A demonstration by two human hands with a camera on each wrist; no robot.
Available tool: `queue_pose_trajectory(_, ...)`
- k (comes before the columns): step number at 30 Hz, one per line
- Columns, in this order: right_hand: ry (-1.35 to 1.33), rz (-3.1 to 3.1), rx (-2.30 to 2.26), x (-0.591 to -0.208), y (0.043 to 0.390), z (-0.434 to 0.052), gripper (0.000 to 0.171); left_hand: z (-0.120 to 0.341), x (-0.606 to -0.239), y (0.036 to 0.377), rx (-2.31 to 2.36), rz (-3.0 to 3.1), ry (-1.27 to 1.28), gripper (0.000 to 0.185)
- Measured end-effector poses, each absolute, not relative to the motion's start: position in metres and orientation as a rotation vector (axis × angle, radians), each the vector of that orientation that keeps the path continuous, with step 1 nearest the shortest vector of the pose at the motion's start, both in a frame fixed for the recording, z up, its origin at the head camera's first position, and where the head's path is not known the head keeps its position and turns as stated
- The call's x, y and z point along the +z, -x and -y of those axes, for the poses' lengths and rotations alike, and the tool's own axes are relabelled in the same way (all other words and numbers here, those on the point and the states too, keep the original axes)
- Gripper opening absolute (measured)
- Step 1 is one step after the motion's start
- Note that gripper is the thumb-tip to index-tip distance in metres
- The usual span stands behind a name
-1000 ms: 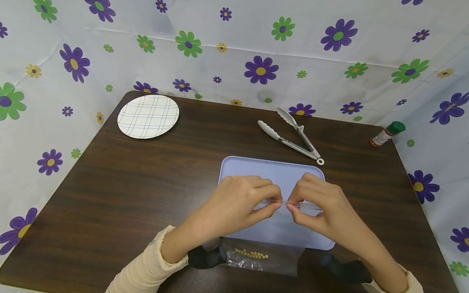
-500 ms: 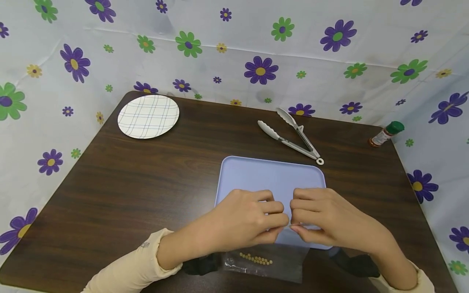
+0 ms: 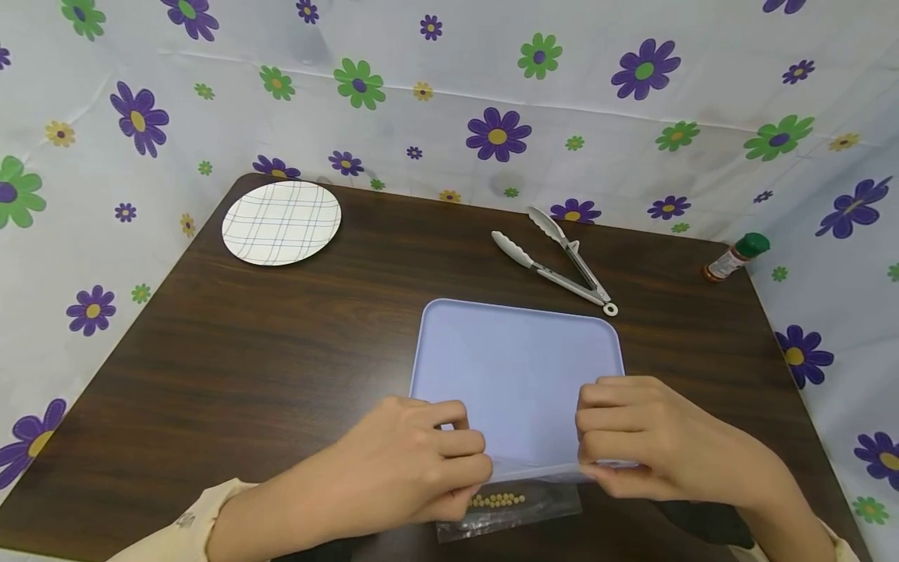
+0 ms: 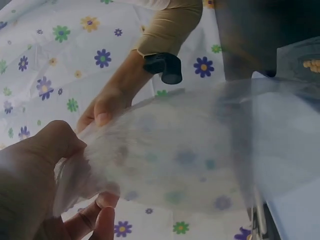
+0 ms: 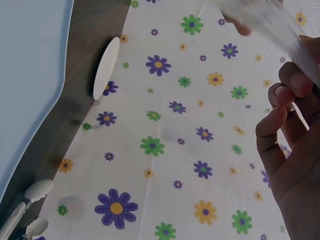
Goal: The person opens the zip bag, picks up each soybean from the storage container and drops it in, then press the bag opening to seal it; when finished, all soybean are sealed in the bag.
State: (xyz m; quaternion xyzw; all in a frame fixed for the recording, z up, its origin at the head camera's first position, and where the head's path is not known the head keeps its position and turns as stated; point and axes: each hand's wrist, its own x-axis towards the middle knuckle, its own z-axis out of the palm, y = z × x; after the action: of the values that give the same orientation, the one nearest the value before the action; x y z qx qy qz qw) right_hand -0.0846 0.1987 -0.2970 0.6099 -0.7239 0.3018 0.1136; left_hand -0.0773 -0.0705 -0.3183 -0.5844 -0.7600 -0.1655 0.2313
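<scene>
Head view: left hand and right hand each pinch the top edge of a clear plastic bag, fingers curled tight on the film, hands well apart so the mouth is stretched between them. The bag hangs over the near rim of the lavender tray on the counter; a row of small yellow beads sits in its bottom. Tongs, a plaid plate and a spice bottle lie well away. Left wrist view: the film is thin, hazy, wrinkled; the thumb presses it against the fingers. Right wrist view: fingers nip a blurred strip of film. Judgement: very light, limp, slippery, easily torn; the beads may roll out if tipped. Best held at the top edge, both sides, mouth kept uppermost.
</scene>
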Motion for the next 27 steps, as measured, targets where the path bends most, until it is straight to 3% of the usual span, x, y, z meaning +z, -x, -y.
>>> queue_pose_trajectory(5, -1.801, 2.091, 0.937, -0.299, 0.08, -0.206, 0.015, 0.086, -0.314, 0.067, -0.464, 2.111, 1.573, 0.029)
queue_pose_trajectory(16, -1.811, 2.043, 1.027, -0.301, 0.07, -0.215, 0.013, 0.121, -0.327, 0.049, -0.525, 2.044, 1.547, 0.019)
queue_pose_trajectory(27, -1.849, 1.973, 1.039, -0.306, 0.071, -0.212, 0.015, 0.136, -0.315, 0.048, -0.615, 1.946, 1.592, 0.029)
